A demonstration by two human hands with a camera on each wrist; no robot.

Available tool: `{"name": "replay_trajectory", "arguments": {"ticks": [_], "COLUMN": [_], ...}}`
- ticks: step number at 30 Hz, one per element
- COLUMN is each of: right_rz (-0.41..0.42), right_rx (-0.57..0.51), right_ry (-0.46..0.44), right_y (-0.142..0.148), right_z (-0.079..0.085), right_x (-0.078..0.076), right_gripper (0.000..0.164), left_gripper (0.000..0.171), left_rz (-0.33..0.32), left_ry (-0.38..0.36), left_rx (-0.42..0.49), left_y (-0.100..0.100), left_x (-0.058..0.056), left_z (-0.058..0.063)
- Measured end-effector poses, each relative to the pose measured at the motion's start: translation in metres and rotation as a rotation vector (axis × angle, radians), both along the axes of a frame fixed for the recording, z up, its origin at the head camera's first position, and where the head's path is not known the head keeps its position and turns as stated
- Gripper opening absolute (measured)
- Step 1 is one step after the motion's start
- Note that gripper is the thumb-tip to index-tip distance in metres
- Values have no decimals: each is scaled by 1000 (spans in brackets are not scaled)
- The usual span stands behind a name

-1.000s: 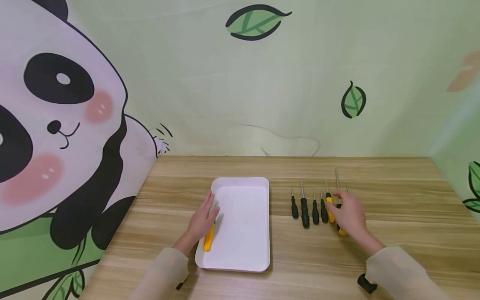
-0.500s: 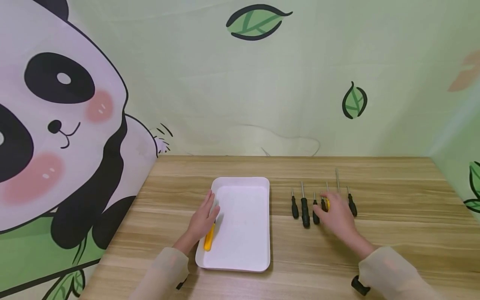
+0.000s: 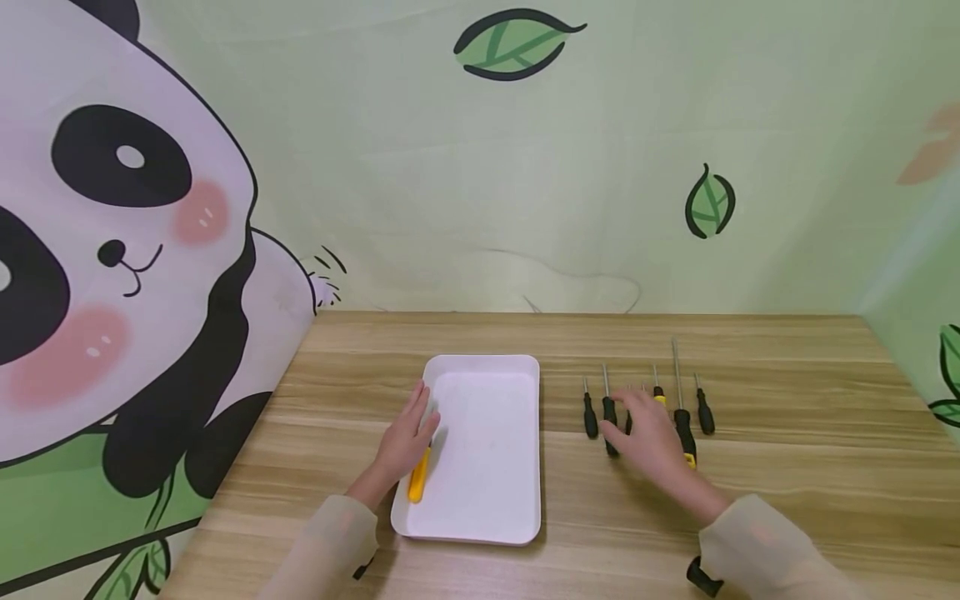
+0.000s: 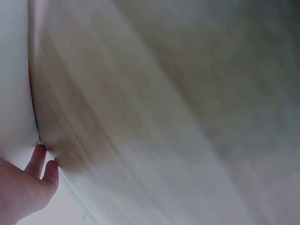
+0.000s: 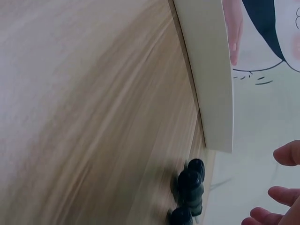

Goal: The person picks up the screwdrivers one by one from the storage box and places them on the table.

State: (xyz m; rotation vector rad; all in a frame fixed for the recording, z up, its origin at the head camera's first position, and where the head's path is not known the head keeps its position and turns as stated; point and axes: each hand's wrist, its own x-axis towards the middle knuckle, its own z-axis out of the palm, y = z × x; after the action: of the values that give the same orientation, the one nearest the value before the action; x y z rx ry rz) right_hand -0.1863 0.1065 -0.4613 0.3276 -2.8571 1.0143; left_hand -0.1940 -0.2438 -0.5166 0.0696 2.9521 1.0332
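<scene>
My left hand [image 3: 407, 437] rests at the left rim of a white tray [image 3: 491, 450], its fingers straight. Beside that hand, a yellow-handled tool [image 3: 418, 482] leans in the tray along the left wall; its front end is hidden. My right hand [image 3: 648, 437] hovers over a row of screwdrivers, its thumb and fingers apart. The black screwdriver [image 3: 608, 407] second from the left lies beneath its fingertips. In the right wrist view, a gap shows between the fingers and the black handles [image 5: 190, 185]. The hand partly hides the middle screwdrivers.
At the row's left end is a small black screwdriver [image 3: 590, 419]. To the right lie a long black-and-yellow screwdriver [image 3: 684, 435] and a small black one [image 3: 705, 414]. The wooden table [image 3: 810, 417] meets a panda-printed backdrop [image 3: 420, 208] at its far edge.
My right hand has moved left along the row, from the long black-and-yellow screwdriver toward the second black one. The screwdrivers, the tray and my left hand stay in place.
</scene>
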Motion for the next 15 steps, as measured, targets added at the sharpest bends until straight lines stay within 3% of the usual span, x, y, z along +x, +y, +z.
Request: {"name": "replay_trajectory", "arguments": {"ticks": [15], "right_rz": [77], "right_rx": [-21], "right_ry": [-57], "right_y": [-21], "right_z": [4], "right_x": [7], "right_gripper": [43], "left_gripper": [57], "left_rz": [-1], "left_ry": [-4], "left_rx": [5], "left_y": [1], "left_x": [0], "left_z": [1]}}
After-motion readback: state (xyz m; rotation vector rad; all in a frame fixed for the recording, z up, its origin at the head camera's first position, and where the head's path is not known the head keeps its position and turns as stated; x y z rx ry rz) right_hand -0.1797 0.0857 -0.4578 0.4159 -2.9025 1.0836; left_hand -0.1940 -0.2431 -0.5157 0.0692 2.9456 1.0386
